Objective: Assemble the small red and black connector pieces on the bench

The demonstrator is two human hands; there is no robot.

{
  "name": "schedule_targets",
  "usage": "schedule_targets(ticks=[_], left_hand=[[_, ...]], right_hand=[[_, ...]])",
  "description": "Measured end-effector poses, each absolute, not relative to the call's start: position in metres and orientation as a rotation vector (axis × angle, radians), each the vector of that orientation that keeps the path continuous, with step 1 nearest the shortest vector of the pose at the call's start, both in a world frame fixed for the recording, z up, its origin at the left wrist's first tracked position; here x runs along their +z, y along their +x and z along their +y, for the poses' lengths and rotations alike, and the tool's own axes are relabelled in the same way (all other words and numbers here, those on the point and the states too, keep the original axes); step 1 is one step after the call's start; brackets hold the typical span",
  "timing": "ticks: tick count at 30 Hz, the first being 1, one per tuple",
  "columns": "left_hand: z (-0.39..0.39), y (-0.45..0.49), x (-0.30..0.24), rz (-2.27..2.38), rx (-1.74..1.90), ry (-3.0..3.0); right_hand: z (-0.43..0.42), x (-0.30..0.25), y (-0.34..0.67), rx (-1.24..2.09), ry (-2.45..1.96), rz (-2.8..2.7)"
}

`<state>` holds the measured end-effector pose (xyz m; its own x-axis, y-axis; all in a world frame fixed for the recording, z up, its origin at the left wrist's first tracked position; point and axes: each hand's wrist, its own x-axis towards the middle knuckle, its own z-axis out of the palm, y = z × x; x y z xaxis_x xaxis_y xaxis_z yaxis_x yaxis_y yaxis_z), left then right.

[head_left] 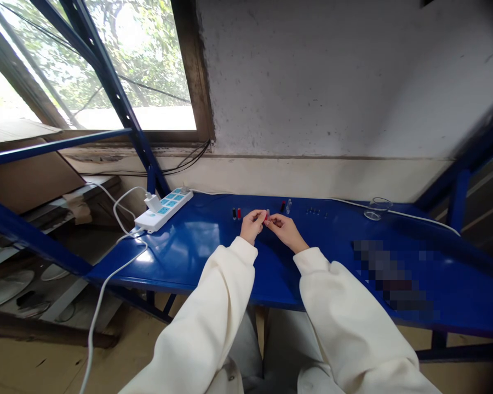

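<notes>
Both hands meet just above the middle of the blue worktop, with white sleeves running back toward the camera. The left hand is curled nearly closed, its fingertips pinched on a small red piece. The right hand is also closed down to a pinch and holds the same piece from the other side (it is too small to tell what it is). The piece sits between the two sets of fingertips, off the surface.

Just behind the left hand a black peg and a red peg stand side by side on the worktop. Behind the right hand are another dark red peg and a clear one, close together. Further right lies a short row of tiny dark bits, and well beyond them a small glass dish sits near the wall. At the left end lies a white power strip with a plug in it, its cable hanging over the edge.
</notes>
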<state>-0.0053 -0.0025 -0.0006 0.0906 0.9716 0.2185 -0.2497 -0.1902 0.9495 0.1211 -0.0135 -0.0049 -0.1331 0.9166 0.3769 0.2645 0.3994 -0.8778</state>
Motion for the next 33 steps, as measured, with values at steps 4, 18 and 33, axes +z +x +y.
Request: schedule_targets(ticks=[4, 18, 33], left_hand=[[-0.005, -0.005, 0.003, 0.807, 1.345, 1.215], [-0.007, -0.005, 0.002, 1.059, 1.284, 1.355], [-0.009, 0.004, -0.007, 1.108, 1.012, 1.674]], right_hand=[[-0.017, -0.001, 0.122, 0.716, -1.113, -1.711], [0.020, 0.004, 0.158, 0.437, -1.862, -1.682], [0.043, -0.010, 0.159, 0.206, -2.108, -1.698]])
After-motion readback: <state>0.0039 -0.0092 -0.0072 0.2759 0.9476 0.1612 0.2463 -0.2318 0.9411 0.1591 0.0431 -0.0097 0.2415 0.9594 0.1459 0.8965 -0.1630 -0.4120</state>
